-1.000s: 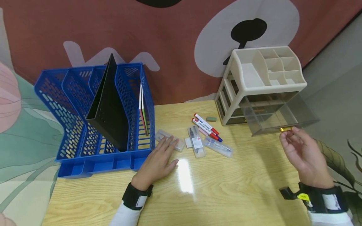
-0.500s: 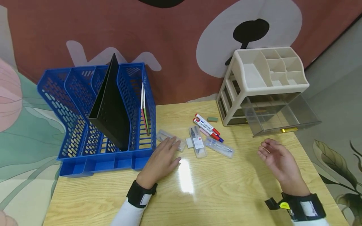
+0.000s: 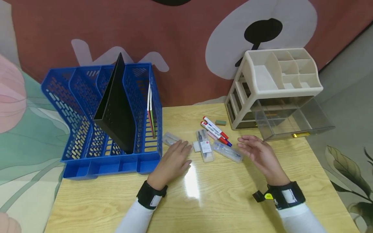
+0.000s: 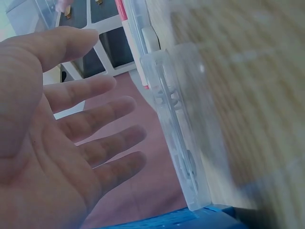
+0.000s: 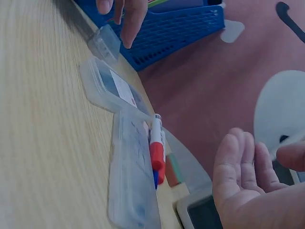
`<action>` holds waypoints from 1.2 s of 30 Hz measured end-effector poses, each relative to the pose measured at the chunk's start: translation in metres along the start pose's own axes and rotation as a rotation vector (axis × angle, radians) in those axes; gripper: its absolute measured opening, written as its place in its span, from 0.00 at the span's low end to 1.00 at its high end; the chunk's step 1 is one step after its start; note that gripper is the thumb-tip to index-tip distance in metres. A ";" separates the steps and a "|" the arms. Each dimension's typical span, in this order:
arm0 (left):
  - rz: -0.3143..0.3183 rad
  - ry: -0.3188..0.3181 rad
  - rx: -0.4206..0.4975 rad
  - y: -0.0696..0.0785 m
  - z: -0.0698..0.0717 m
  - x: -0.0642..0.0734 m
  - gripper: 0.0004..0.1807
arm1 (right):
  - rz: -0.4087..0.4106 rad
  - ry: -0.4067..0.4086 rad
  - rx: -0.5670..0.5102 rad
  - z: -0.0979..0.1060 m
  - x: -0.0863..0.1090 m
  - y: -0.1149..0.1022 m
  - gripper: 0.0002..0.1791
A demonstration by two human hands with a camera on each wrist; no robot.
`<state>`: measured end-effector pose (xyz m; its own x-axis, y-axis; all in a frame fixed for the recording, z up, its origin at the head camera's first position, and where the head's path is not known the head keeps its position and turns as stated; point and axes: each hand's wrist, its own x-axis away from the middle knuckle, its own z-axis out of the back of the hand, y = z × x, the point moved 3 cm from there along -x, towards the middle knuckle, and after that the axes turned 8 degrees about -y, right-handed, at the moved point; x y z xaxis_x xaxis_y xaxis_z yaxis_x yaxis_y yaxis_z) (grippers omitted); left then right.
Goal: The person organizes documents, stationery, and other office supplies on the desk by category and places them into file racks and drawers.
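My left hand [image 3: 172,163] is over a clear plastic case [image 3: 169,138] beside the blue file rack, covering part of it in the head view. In the left wrist view the fingers are extended, with that hand's case, holding thin metal parts, beyond the fingertips. My right hand [image 3: 260,157], fingers loosely bent and holding nothing, hovers just right of another clear case [image 3: 227,151]. Between the hands lies a third clear case [image 3: 205,147] with a white label. Several red and blue capped markers [image 3: 215,130] lie behind the cases.
The blue file rack [image 3: 148,158] holds a black folder [image 3: 116,113] and thin booklets [image 3: 150,113]. At right, a cream desk organizer [image 3: 252,81] has its transparent top drawer [image 3: 303,124] pulled out. A green eraser-like block [image 3: 220,123] and a white block [image 3: 196,146] lie nearby.
My right hand has let go of the drawer's gold handle and moved left toward the cases. The drawer stays pulled out. My left hand has shifted slightly right over its case.
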<state>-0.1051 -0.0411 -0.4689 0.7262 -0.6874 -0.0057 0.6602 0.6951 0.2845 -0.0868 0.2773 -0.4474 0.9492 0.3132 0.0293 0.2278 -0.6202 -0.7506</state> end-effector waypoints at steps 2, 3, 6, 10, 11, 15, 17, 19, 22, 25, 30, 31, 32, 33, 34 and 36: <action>0.009 0.004 0.005 0.000 0.000 0.002 0.31 | -0.007 0.011 0.073 -0.001 -0.012 0.003 0.18; 0.015 0.007 0.010 0.000 -0.001 0.002 0.31 | -0.008 0.017 0.109 -0.001 -0.017 0.004 0.18; 0.028 0.012 0.017 0.000 0.000 0.006 0.32 | -0.017 0.039 0.227 -0.001 -0.034 0.007 0.19; 0.026 0.015 0.006 0.002 0.003 0.009 0.34 | -0.050 0.109 0.526 0.000 -0.052 0.009 0.22; 0.022 0.016 0.000 0.002 0.004 0.010 0.35 | -0.060 0.117 0.622 -0.001 -0.056 0.009 0.22; 0.012 0.044 0.001 0.002 0.007 0.015 0.36 | -0.054 0.096 0.956 -0.006 -0.072 0.008 0.22; 0.003 0.056 0.007 0.001 0.007 0.019 0.37 | -0.041 0.067 1.065 -0.008 -0.080 0.008 0.24; 0.000 0.069 0.009 0.001 0.007 0.022 0.37 | -0.048 0.046 1.146 -0.007 -0.089 0.009 0.26; -0.005 0.076 -0.014 0.001 0.006 0.028 0.37 | -0.076 0.032 1.234 -0.004 -0.100 0.010 0.28; -0.006 0.074 -0.033 0.001 0.005 0.031 0.37 | -0.100 0.039 1.303 0.001 -0.108 0.011 0.28; 0.009 0.072 -0.031 -0.001 0.003 0.035 0.36 | -0.129 0.029 1.395 0.001 -0.113 0.013 0.28; 0.012 0.073 -0.029 -0.002 0.003 0.035 0.36 | -0.131 0.023 1.404 0.000 -0.113 0.014 0.28; 0.015 0.074 -0.027 -0.002 0.003 0.036 0.36 | -0.128 0.017 1.408 -0.001 -0.114 0.015 0.28; 0.018 0.073 -0.023 -0.003 0.003 0.036 0.36 | -0.127 0.011 1.411 -0.002 -0.115 0.016 0.27; 0.020 0.074 -0.019 -0.003 0.003 0.036 0.35 | -0.126 0.003 1.408 -0.002 -0.115 0.017 0.27; 0.020 0.072 -0.012 -0.003 0.002 0.036 0.36 | -0.129 -0.009 1.403 -0.003 -0.116 0.020 0.27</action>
<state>-0.0815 -0.0682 -0.4676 0.7511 -0.6565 -0.0691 0.6471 0.7115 0.2741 -0.1915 0.2260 -0.4637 0.9359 0.3199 0.1472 -0.0959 0.6339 -0.7674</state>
